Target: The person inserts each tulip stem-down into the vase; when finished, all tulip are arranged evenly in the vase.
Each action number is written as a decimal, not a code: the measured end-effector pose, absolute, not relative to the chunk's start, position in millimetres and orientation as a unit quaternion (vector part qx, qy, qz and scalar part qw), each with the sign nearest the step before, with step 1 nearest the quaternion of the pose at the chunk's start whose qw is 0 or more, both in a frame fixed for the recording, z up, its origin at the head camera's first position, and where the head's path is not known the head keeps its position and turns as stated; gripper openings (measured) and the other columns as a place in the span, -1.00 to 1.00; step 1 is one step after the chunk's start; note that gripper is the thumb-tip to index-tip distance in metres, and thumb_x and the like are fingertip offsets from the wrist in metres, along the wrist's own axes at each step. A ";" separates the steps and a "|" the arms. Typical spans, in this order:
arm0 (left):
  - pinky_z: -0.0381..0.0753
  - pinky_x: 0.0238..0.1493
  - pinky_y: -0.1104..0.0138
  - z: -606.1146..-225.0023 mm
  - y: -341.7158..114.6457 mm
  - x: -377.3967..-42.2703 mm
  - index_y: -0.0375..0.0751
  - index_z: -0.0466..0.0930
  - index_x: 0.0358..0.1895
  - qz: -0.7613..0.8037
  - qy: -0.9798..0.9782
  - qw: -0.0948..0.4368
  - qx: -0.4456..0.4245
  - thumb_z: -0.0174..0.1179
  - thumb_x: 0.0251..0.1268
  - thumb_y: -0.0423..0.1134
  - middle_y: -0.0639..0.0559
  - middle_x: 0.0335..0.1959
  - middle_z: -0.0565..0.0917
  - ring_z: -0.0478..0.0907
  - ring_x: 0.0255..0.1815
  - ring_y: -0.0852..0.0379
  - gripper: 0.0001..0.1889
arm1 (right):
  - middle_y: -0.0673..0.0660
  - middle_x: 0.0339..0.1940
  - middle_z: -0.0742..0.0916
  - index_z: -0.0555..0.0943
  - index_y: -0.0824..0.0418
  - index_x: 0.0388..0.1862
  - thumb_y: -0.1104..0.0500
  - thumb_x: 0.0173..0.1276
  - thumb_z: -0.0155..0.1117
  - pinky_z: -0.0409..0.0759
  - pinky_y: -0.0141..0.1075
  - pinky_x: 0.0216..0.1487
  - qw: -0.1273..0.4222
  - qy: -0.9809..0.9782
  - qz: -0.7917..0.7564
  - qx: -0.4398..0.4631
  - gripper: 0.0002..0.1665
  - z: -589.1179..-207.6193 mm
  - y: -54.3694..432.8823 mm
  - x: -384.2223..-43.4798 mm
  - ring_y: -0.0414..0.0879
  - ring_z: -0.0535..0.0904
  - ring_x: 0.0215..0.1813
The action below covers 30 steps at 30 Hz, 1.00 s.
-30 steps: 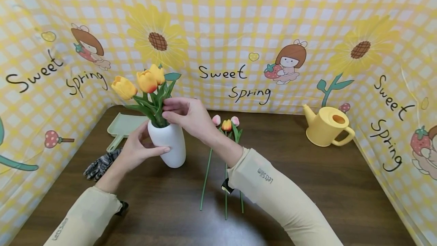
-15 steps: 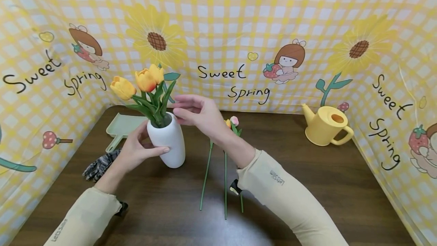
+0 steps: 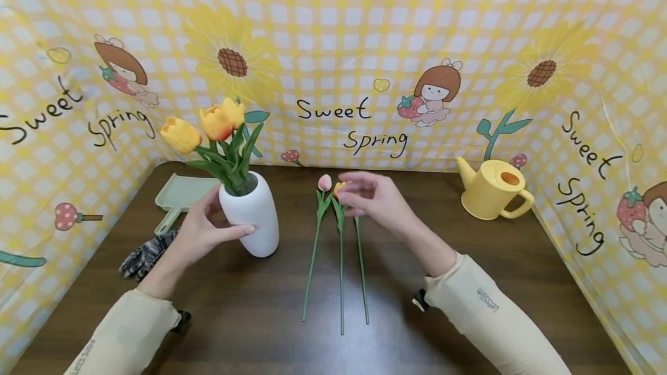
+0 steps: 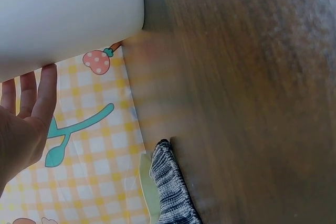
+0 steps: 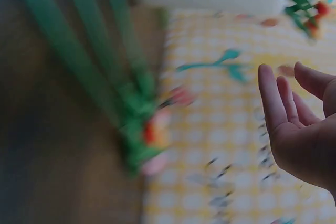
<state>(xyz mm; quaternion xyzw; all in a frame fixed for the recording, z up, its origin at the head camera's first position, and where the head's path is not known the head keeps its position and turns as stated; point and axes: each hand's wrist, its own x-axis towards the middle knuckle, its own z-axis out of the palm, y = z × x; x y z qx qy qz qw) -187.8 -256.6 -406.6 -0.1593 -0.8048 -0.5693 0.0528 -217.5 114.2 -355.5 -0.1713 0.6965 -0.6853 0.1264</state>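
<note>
My left hand [image 3: 200, 227] grips a white vase [image 3: 260, 221], thumb across its front and the other fingers behind its side. In the left wrist view the fingertips [image 4: 49, 77] touch the vase wall. Yellow-orange tulips [image 3: 215, 123] with green leaves stand in the vase. To the right, my right hand [image 3: 377, 201] holds nothing, its fingers loosely bent, and overlaps the heads of tulips lying on the table. A pink tulip [image 3: 325, 183] and an orange tulip [image 3: 339, 188] show there; the third flower's head is hidden behind the hand in the head view.
A yellow watering can [image 3: 492, 190] stands at the back right. At the left lie a pale green dustpan [image 3: 184, 191] and a grey knitted glove [image 3: 147, 254], close to my left forearm. A checked cloth [image 3: 333, 62] walls the table's back and sides.
My right hand has left the tulips in the vase and moved right, over the tulips on the table. My left hand stays on the vase. The head view has shifted slightly right.
</note>
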 end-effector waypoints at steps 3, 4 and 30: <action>0.74 -0.07 0.20 -405.6 -256.7 -187.7 0.10 0.35 0.46 -0.571 -0.804 0.052 -0.160 0.57 0.01 -0.44 -0.06 0.17 0.60 0.64 0.09 0.03 -0.09 | 0.40 0.07 0.69 0.51 0.39 0.32 0.35 0.42 0.35 0.71 0.06 -0.05 0.150 0.710 -0.674 -0.136 -0.48 -384.4 134.2 -217.1 0.04 0.73 -0.04; 0.74 -0.07 0.19 -405.5 -256.4 -187.6 0.08 0.35 0.46 -0.573 -0.802 0.051 -0.161 0.57 0.01 -0.44 -0.07 0.17 0.60 0.65 0.09 0.03 -0.10 | 0.42 0.08 0.67 0.49 0.42 0.33 0.35 0.42 0.34 0.71 0.07 -0.05 0.158 0.713 -0.672 -0.126 -0.47 -394.1 140.5 -217.2 0.08 0.72 -0.02; 0.73 -0.05 0.22 -403.6 -255.4 -185.6 0.05 0.38 0.42 -0.579 -0.801 0.039 -0.148 0.56 0.04 -0.43 -0.08 0.16 0.60 0.66 0.09 0.02 -0.15 | 0.20 -0.33 0.73 0.61 0.39 -0.02 0.14 0.17 0.61 0.75 -0.16 -0.40 0.250 0.812 -0.528 -0.012 -0.48 -455.3 151.6 -232.6 -0.05 0.71 -0.39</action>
